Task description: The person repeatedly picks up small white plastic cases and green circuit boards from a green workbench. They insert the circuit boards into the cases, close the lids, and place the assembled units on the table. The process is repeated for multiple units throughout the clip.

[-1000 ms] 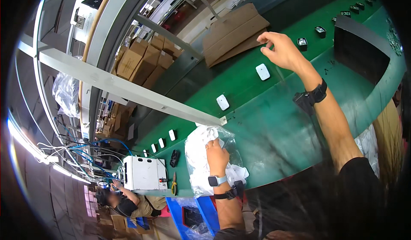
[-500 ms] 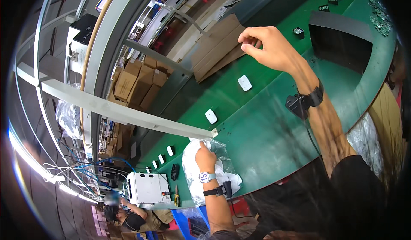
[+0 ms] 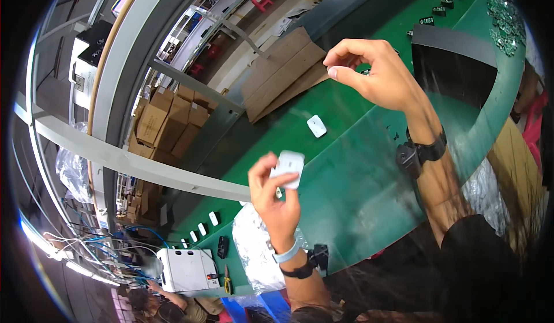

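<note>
White plastic case (image 3: 288, 168), small and rounded, is pinched at its edges between thumb and fingertips of the left hand (image 3: 276, 199), raised above the near side of the green belt (image 3: 346, 184). Looks light, rigid, smooth, so likely slippery; edge grip suits it. Right hand (image 3: 378, 72) is up on the far right, fingers curled in a pinch; can't tell if anything's in it. Another white case (image 3: 316, 126) lies on the belt between the hands. Clear bag (image 3: 257, 251) sits near the left wrist.
</note>
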`<action>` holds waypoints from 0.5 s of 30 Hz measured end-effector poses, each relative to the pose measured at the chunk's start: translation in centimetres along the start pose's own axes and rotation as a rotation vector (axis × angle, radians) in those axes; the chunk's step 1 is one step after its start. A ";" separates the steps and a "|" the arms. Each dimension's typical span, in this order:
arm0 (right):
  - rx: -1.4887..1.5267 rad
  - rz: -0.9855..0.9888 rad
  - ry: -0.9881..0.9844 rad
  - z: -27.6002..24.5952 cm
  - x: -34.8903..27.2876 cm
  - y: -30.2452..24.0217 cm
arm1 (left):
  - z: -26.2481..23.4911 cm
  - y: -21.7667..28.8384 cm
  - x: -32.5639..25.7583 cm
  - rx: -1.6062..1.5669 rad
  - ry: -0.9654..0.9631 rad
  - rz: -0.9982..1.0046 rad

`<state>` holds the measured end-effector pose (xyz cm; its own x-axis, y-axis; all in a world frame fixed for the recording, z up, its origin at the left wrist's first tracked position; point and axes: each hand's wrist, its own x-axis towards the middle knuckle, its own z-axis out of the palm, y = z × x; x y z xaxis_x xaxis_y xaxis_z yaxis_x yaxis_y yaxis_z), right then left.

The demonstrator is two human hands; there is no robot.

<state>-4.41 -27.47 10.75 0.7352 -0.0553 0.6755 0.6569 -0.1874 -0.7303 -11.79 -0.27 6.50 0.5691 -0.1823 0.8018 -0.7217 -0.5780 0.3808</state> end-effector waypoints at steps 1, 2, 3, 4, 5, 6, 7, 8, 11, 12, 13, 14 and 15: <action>-0.041 -0.037 0.033 -0.7 -0.3 -0.7 | 2.0 0.2 1.4 -0.204 0.077 -0.015; -0.074 -0.072 0.059 -0.6 -0.4 -1.3 | 3.2 0.1 2.2 -0.400 0.156 -0.037; -0.080 -0.098 0.076 -0.6 -0.6 -1.9 | 3.4 0.0 2.8 -0.566 0.138 -0.127; -0.018 -0.114 0.069 2.0 -0.8 -1.1 | 2.5 -2.3 2.3 -0.588 0.200 -0.073; 0.047 -0.131 0.062 4.5 -0.9 -0.3 | 1.0 -4.3 1.4 -0.620 0.229 -0.095; -0.007 -0.144 0.047 5.1 -0.7 -1.1 | 0.6 -5.5 1.0 -0.739 0.276 -0.111; -0.065 -0.143 0.047 4.3 -1.0 -1.4 | 1.3 -5.1 1.7 -0.708 0.290 -0.100; -0.113 -0.139 0.041 4.0 -1.1 -1.5 | 1.7 -5.4 2.1 -0.681 0.290 -0.100; -0.217 0.046 -0.088 2.3 -0.8 0.7 | 2.1 -4.5 2.9 -0.743 0.252 -0.255; -0.211 0.107 -0.154 3.8 -1.0 2.7 | 1.0 -5.1 2.6 -0.728 0.251 -0.274; -0.323 0.161 -0.184 1.3 -1.5 2.3 | 2.2 -3.8 3.5 -0.839 0.243 -0.282; -0.300 0.164 -0.260 4.5 -2.1 6.0 | 0.0 -5.0 3.0 -0.768 0.261 -0.292; -0.428 0.147 -0.380 4.4 -3.0 7.0 | -0.4 -5.1 3.1 -0.834 0.307 -0.318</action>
<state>-1.26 -24.35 3.21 0.8737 0.2292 0.4290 0.4755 -0.5881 -0.6542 -6.50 2.42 7.20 0.7450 0.1721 0.6445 -0.6670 0.2123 0.7142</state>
